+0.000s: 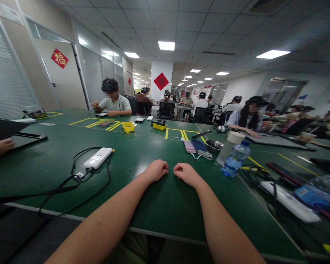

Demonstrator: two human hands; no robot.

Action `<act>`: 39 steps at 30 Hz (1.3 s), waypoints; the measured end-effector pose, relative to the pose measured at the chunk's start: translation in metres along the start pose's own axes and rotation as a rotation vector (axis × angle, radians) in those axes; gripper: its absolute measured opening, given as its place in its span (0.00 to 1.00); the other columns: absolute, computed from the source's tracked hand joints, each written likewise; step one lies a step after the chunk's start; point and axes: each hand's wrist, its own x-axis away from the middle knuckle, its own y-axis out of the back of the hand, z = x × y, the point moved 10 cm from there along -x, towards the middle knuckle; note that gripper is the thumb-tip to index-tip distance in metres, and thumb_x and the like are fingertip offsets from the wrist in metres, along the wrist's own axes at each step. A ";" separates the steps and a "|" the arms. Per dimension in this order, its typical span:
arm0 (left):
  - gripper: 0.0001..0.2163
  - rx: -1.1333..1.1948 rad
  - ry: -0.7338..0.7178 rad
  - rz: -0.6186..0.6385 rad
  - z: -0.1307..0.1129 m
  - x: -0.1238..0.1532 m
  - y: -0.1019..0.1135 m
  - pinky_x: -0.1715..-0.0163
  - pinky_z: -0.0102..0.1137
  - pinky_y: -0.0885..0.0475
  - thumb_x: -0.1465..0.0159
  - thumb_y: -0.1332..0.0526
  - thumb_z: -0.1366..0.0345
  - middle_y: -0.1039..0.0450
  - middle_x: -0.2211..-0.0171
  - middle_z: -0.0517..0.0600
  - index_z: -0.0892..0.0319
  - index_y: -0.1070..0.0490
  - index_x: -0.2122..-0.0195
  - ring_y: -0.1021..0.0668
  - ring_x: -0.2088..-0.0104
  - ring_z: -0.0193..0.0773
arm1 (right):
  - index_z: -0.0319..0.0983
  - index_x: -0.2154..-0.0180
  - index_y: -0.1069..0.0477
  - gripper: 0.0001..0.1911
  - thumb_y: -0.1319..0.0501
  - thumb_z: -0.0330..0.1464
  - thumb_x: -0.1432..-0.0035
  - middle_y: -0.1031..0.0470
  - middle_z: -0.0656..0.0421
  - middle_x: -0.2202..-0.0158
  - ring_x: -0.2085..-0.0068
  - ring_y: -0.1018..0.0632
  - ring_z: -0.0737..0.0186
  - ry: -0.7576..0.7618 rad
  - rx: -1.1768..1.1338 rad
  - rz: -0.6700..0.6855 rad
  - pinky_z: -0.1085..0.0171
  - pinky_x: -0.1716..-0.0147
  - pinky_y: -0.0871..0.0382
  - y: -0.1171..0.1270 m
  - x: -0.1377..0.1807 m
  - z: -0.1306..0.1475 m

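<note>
My left hand (157, 170) rests on the green tabletop (151, 212) with its fingers curled in. Facing it across a small gap is my right hand (187, 173), also curled into a loose fist. I see nothing held in either one. To the left of my hands lies a white power bank (98, 158) with a black cable plugged into it. On the right, a water bottle with a blue cap (236, 160) stands beside a pale tumbler (228, 147). Nearer my right hand are a dark blue notebook (199, 144) and a grey cloth-like item (205, 154).
A metal bowl (214, 145) holds dark items. Farther off sit two yellow trays (128, 127) (159, 127). Another white power bank (290, 201) and a tipped bottle (316, 192) lie at right. People with headgear sit across and at right; another person's hand (1, 147) shows at left.
</note>
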 end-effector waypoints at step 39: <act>0.14 1.066 0.135 0.047 -0.001 0.000 -0.027 0.65 0.29 0.28 0.49 0.38 0.78 0.26 0.71 0.50 0.65 0.30 0.60 0.23 0.70 0.32 | 0.34 0.69 0.28 0.11 0.33 0.30 0.59 0.24 0.57 0.73 0.72 0.23 0.66 -0.176 -0.807 -0.112 0.67 0.70 0.28 -0.012 -0.003 -0.026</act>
